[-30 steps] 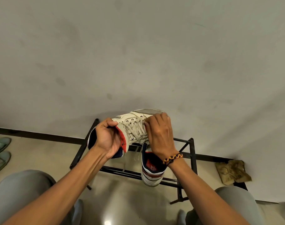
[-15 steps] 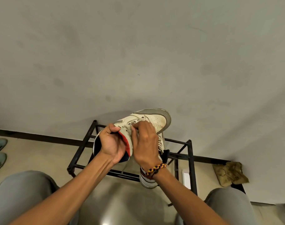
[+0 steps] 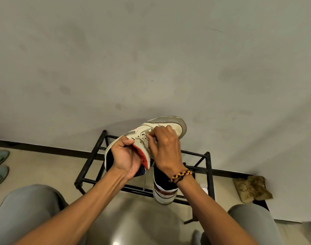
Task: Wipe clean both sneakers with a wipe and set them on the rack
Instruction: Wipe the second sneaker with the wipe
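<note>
Left hand (image 3: 127, 160) is clamped round the collar of the raised sneaker (image 3: 166, 125), held up over the rack (image 3: 208, 174). My right hand (image 3: 166, 147) has its fingers curled, pinching something pale at the laces, likely the wipe, though I can't make it out. The second sneaker (image 3: 164, 193) sits on the rack's near rail, heel toward me. I reckon the shoe is light and stiff-soled with a soft upper, so the collar is the firm hold.
</note>
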